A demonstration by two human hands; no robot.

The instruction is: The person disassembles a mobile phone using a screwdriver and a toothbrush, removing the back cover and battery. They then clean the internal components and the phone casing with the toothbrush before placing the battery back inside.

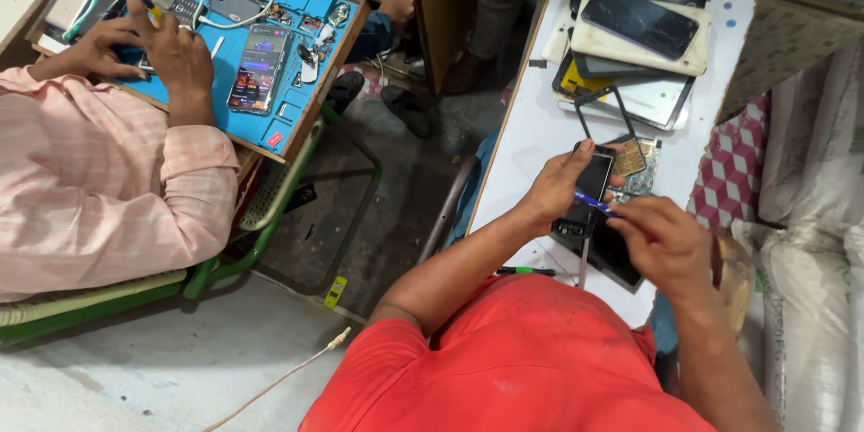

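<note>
My left hand [556, 187] grips a small black phone [595, 175] over the white table [533, 130], thumb on its top edge. My right hand [663, 238] holds a thin blue tool [591, 202] whose tip touches the lower end of the phone. A gold-coloured circuit board [630, 158] lies just beyond the phone. Under my hands lies a larger dark phone [615, 256], partly hidden.
A stack of tablets and cracked phones [641, 31] fills the table's far end, with an empty black phone frame [601, 113] before it. A green pen [527, 271] lies near my body. At left, a person in a pink shirt [99, 180] works on a blue repair mat [270, 117] with a lit phone [258, 67]. Sacks [810, 288] stand at right.
</note>
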